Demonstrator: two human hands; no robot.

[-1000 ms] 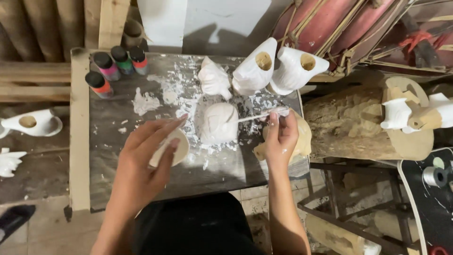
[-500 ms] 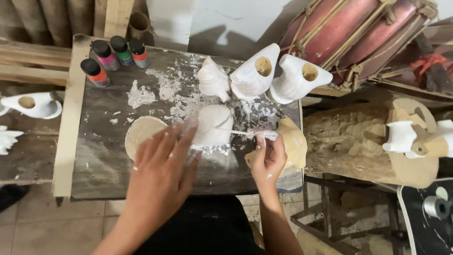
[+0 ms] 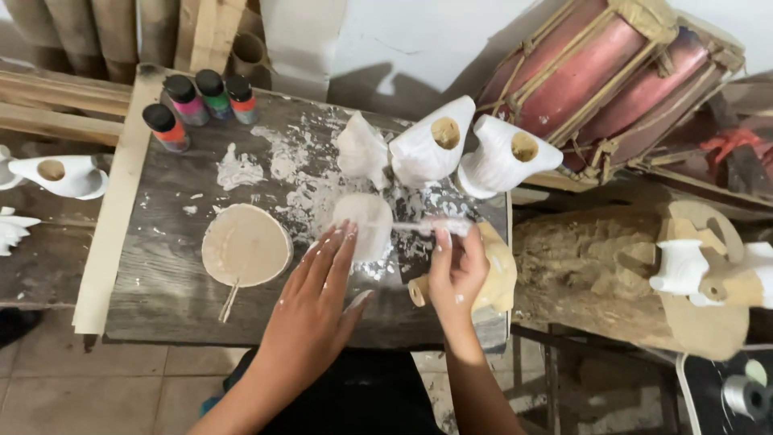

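At frame centre, a small white-coated figure [image 3: 364, 225] is steadied by the open left hand [image 3: 318, 294]; a thin brush [image 3: 427, 228] is pinched by the right hand [image 3: 456, 270], best kept lightly loaded.

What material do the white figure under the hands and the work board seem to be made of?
The white figure, touched by the left hand, looks like carved wood under matte white paint; an unpainted tan figure beside the right hand suggests this, though clay is possible. The board looks like rough grey weathered wood, with visible grain and white paint smears.
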